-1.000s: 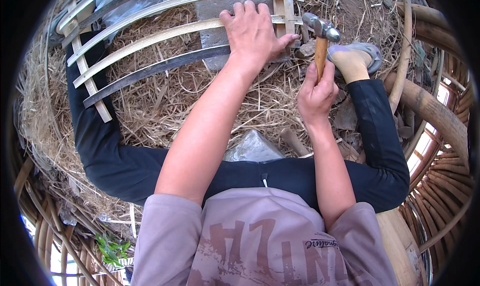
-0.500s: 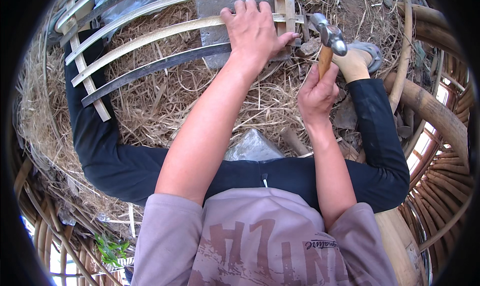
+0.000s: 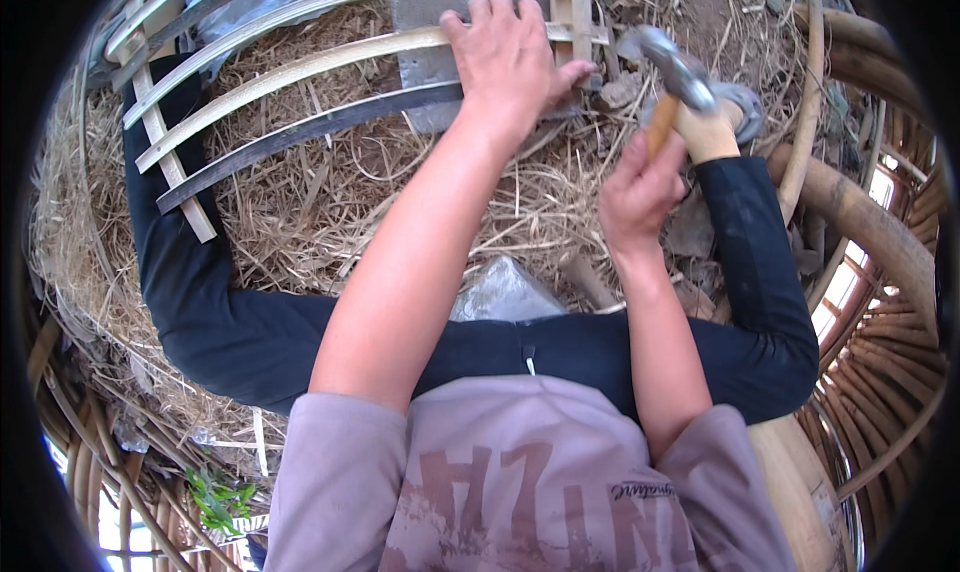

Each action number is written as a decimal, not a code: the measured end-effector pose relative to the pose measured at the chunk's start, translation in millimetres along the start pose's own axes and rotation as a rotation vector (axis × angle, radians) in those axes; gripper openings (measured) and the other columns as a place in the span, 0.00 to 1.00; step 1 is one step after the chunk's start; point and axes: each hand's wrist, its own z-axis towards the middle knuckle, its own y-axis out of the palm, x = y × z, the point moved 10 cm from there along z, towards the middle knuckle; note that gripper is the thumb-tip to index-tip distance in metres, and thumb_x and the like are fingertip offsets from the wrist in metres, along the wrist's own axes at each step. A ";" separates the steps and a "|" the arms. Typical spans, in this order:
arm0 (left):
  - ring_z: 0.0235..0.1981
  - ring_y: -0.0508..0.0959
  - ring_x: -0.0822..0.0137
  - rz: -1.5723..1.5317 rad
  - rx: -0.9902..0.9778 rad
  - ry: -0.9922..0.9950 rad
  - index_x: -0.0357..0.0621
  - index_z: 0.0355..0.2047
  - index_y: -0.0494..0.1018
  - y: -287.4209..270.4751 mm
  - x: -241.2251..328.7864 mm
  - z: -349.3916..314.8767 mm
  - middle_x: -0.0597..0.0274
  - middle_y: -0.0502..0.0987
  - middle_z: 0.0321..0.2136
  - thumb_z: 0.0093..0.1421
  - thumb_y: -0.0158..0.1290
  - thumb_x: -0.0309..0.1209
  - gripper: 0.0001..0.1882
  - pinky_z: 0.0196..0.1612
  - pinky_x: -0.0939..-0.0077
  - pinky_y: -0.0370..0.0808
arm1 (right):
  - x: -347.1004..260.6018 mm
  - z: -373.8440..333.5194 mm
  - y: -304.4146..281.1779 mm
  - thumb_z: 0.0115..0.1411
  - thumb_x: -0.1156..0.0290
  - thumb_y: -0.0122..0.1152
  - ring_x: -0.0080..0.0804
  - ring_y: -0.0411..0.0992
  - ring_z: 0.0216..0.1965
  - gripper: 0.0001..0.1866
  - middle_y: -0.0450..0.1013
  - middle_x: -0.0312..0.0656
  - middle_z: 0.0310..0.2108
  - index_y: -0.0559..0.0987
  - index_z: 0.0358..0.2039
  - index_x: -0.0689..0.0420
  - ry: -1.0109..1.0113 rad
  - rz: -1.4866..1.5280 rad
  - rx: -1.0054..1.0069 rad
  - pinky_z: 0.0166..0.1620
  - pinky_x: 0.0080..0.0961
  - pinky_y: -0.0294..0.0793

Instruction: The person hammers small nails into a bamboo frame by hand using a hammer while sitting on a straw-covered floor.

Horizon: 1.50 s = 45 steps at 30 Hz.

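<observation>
My left hand [image 3: 500,62] lies over the right end of a frame of thin wooden slats. Its fingers reach across a pale slat [image 3: 300,70], and the thumb stretches out to the right, near the crosspiece [image 3: 581,17]. A dark slat [image 3: 310,132] runs to just beneath this hand's wrist. Under the frame's right end sits a flat grey block [image 3: 425,57]. In my right hand [image 3: 640,192], closed round its wooden handle, is a metal-headed hammer [image 3: 683,77]. The slightly blurred hammer head hangs right of the frame, apart from it.
Dry straw [image 3: 300,222] covers the ground between my black-trousered legs. My right foot [image 3: 735,112] is just beyond the hammer. Curved poles [image 3: 870,222] stand along the right. A plastic-looking clear sheet [image 3: 505,290] lies near my lap, green leaves [image 3: 218,499] at lower left.
The hammer has moved slightly right and tilted further, its head swinging a little toward my right foot. The frame's left end has shifted slightly left. My left hand stays nearly in place.
</observation>
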 end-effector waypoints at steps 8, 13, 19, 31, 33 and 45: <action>0.49 0.72 0.59 -0.064 0.026 -0.001 0.46 0.43 0.78 -8.6 3.0 -0.1 0.61 0.76 0.40 0.45 0.65 0.68 0.40 0.53 0.48 0.63 | 0.6 -9.4 -24.0 0.75 0.64 0.50 0.36 0.76 0.16 0.13 0.71 0.43 0.17 0.68 0.42 0.63 -0.032 0.067 0.189 0.20 0.31 0.71; 0.47 0.75 0.56 0.003 0.016 0.007 0.41 0.47 0.74 -14.6 2.1 -10.9 0.54 0.76 0.41 0.58 0.61 0.60 0.34 0.53 0.48 0.68 | -3.5 -1.9 -2.8 0.73 0.67 0.52 0.48 0.77 0.21 0.10 0.72 0.51 0.20 0.69 0.45 0.62 0.042 0.029 0.021 0.24 0.39 0.72; 0.57 0.68 0.56 -0.158 -0.204 -0.042 0.42 0.51 0.73 -1.9 -6.8 0.3 0.54 0.72 0.50 0.51 0.61 0.67 0.42 0.60 0.43 0.59 | -0.5 -14.6 -6.9 0.73 0.70 0.51 0.53 0.76 0.21 0.09 0.72 0.52 0.20 0.69 0.48 0.61 0.059 0.144 0.110 0.25 0.44 0.71; 0.46 0.73 0.59 -0.064 0.049 0.033 0.44 0.40 0.77 -5.4 0.3 -4.2 0.58 0.77 0.40 0.46 0.62 0.72 0.41 0.49 0.52 0.61 | 24.0 7.2 -16.2 0.69 0.57 0.61 0.40 0.74 0.17 0.16 0.68 0.43 0.14 0.75 0.34 0.58 0.098 0.058 0.004 0.24 0.38 0.68; 0.46 0.73 0.59 -0.060 0.048 0.034 0.44 0.40 0.78 -8.9 0.7 -3.1 0.58 0.76 0.40 0.46 0.62 0.72 0.41 0.49 0.52 0.61 | 32.2 23.9 -30.3 0.67 0.55 0.63 0.41 0.73 0.17 0.18 0.67 0.43 0.14 0.75 0.32 0.58 0.024 -0.057 -0.078 0.23 0.38 0.67; 0.49 0.71 0.59 -0.034 -0.040 0.029 0.44 0.44 0.76 0.7 -0.3 -2.1 0.58 0.74 0.41 0.48 0.60 0.71 0.42 0.52 0.50 0.61 | -24.7 96.3 -58.9 0.59 0.60 0.68 0.39 0.72 0.19 0.14 0.70 0.42 0.16 0.77 0.24 0.55 -0.553 -0.389 -0.360 0.24 0.36 0.68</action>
